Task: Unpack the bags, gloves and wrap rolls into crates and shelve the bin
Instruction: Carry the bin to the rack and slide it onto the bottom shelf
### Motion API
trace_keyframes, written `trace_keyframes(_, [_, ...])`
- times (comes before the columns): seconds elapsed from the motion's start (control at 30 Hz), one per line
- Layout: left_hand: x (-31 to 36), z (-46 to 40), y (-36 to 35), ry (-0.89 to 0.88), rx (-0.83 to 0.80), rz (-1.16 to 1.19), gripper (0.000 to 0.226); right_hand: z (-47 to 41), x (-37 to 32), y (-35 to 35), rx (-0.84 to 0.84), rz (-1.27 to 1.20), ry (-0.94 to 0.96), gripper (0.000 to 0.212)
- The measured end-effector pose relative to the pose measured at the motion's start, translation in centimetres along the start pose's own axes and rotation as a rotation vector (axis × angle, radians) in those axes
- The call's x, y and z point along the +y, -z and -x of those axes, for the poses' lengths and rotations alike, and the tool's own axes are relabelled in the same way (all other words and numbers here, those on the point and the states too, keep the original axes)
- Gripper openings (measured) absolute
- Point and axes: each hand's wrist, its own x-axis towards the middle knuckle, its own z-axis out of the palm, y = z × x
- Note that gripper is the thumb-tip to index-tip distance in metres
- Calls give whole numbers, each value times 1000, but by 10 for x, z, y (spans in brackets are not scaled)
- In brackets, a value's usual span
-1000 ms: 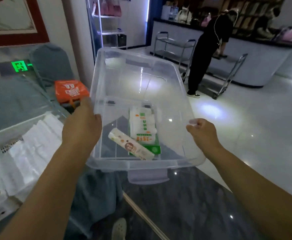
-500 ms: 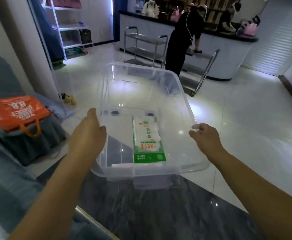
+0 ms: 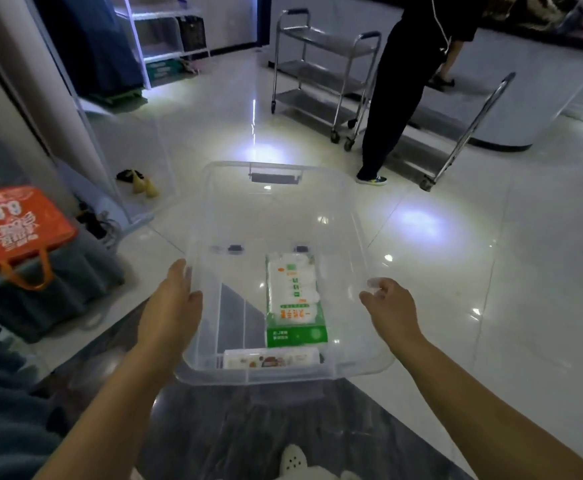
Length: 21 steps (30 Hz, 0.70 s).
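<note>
Clear bin (image 3: 285, 209) held in the air over the floor (image 3: 491, 271), gripped on both long sides. Left hand (image 3: 172, 306) flat against the left wall, fingers up at the rim. Right hand (image 3: 392, 306) clamped on the right rim, fingers curled over the edge. Between the hands, inside: glove pack (image 3: 295, 299) lying flat, nearer the right hand. Wrap roll (image 3: 271, 358) crosswise against the near wall, touching the pack's near end.
</note>
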Motion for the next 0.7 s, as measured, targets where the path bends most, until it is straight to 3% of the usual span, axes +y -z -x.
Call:
trace_keyframes(0.37, [1,-219,-62,178,128,13,21,-237,-81,-118,-142,-17,50,33])
trace_keyframes(0.7, [15,-517,-75,170,-9,-49,56,-451,-207,-231,-79,-57,-11,33])
